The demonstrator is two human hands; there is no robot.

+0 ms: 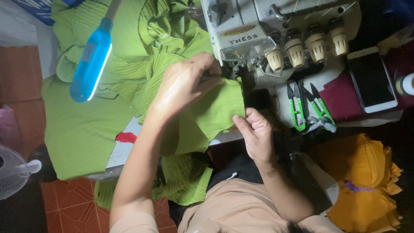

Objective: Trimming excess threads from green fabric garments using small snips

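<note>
Green ribbed fabric (215, 110) lies over the table in front of a white overlock sewing machine (258, 30). My left hand (185, 84) rests on top of the fabric and pinches it just left of the machine's presser area. At the fabric's near right edge, my right hand (256, 131) grips the cloth between thumb and fingers. More of the same green cloth (82, 129) is piled to the left and hangs off the table's front.
A lit blue lamp (91, 60) hangs over the left cloth pile. Two green thread snips (308, 105) and a phone (371, 80) lie right of the machine. An orange fabric bundle (366, 185) sits at lower right, a white fan (13, 170) at lower left.
</note>
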